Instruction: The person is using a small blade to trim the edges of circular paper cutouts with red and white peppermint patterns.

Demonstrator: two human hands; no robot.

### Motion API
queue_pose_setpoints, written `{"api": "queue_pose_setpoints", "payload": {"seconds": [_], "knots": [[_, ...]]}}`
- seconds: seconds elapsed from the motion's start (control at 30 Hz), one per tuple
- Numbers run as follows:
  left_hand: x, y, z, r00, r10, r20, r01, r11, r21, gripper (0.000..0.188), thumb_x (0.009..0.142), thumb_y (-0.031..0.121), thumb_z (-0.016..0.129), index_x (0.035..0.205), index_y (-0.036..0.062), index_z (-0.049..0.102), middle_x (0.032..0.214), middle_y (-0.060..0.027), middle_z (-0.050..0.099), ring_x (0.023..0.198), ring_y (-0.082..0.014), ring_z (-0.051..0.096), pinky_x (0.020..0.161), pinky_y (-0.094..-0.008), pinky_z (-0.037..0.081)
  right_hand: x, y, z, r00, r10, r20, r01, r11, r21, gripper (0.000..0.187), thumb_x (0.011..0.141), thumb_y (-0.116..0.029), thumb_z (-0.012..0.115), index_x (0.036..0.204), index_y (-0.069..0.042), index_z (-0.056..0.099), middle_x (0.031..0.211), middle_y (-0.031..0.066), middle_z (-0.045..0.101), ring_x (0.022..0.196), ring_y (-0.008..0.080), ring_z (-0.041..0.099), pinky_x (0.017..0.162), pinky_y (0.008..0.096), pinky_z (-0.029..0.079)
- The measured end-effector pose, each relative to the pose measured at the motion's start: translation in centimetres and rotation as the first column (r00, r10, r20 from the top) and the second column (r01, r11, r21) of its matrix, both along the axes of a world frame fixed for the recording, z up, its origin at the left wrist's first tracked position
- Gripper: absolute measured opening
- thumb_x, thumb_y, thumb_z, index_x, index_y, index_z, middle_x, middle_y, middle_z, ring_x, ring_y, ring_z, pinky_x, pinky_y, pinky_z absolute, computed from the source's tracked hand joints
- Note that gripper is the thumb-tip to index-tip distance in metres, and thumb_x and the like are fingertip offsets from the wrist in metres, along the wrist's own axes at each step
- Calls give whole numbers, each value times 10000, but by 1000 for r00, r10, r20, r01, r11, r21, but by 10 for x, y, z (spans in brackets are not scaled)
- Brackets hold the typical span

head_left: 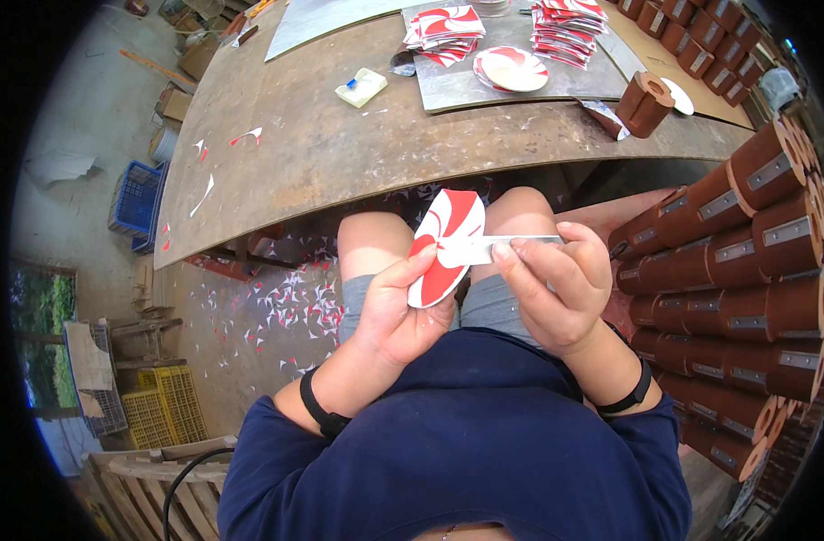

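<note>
The largest thing in view is the brown worktable (313, 135), its near edge running across just beyond both hands. To the right of the right hand, reddish-brown hollow cylinders (782, 302) lie stacked in rows, many with a metal plate set along the side. Behind and to the left of the left hand is a slatted wooden chair (150, 469); farther out on that side are yellow plastic crates (173, 397), with a blue plastic crate (137, 203) beside the table. On the tabletop, ahead of the right hand, a grey board (457, 95) bears a left stack of red-and-white swirl cards (443, 32), a right stack of such cards (567, 36) and, nearer, a small pile of round swirl discs (513, 69). One brown cylinder (644, 106) stands upright to the right of that pile. Between the hands, over the lap, is a red-and-white swirl disc (461, 216), tilted; the left hand (398, 316) pinches its lower part, thumb on the printed face. The right hand (561, 288) pinches a flat pale strip (486, 246) between thumb and fingers, its inner end at the disc's right side; whether they touch I cannot tell. Smallest are the red and white scraps (294, 302) on the floor, beyond and left of the left hand
</note>
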State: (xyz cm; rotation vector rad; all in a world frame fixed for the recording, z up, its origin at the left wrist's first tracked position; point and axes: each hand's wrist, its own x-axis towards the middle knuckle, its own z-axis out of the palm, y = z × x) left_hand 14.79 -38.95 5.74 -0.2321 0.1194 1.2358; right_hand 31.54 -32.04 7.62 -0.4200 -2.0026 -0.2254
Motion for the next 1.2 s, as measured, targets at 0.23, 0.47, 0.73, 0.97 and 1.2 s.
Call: {"api": "queue_pose_setpoints", "payload": {"seconds": [0.23, 0.47, 0.73, 0.97, 1.2], "knots": [[0, 2, 3, 1000, -3, 7, 3, 1000, 31, 222, 845, 83, 398, 1012, -45, 468, 922, -181, 570, 840, -233, 591, 688, -293, 528, 4, 3, -2, 998, 29, -53, -29, 1000, -8, 270, 560, -107, 590, 819, -40, 627, 787, 19, 529, 603, 150, 453, 604, 314, 426], [1, 2, 4, 1000, -5, -31, 6, 999, 44, 226, 846, 86, 397, 1018, -42, 466, 901, -172, 576, 815, -222, 596, 658, -288, 533, 3, 2, -2, 999, 25, -36, -27, 999, -47, 295, 535, -86, 577, 822, -41, 630, 774, 12, 527, 615, 150, 461, 618, 312, 430], [0, -1, 7, 989, -40, -143, 61, 987, 150, 275, 812, 78, 472, 1065, -23, 440, 984, -126, 556, 859, -188, 576, 678, -263, 504, 9, 9, -6, 998, -43, -46, 37, 994, -107, 290, 534, -72, 561, 814, -51, 634, 735, 10, 526, 666, 166, 502, 681, 327, 434], [3, 0, 11, 968, 21, -249, -26, 1000, -16, 235, 840, 115, 413, 1020, -22, 476, 823, -133, 594, 650, -185, 592, 581, -292, 529, 6, -3, -1, 997, 28, -78, -36, 993, -114, 297, 535, -74, 566, 823, -56, 637, 760, 3, 544, 643, 146, 493, 697, 326, 433], [-1, -1, 4, 990, -34, -139, 61, 980, 189, 331, 794, 87, 501, 1093, -33, 424, 1029, -129, 539, 935, -213, 543, 811, -310, 449, 7, 5, -6, 996, 0, -91, -10, 994, -107, 302, 536, -65, 575, 832, -56, 635, 757, 3, 544, 632, 154, 490, 704, 329, 434]]}}
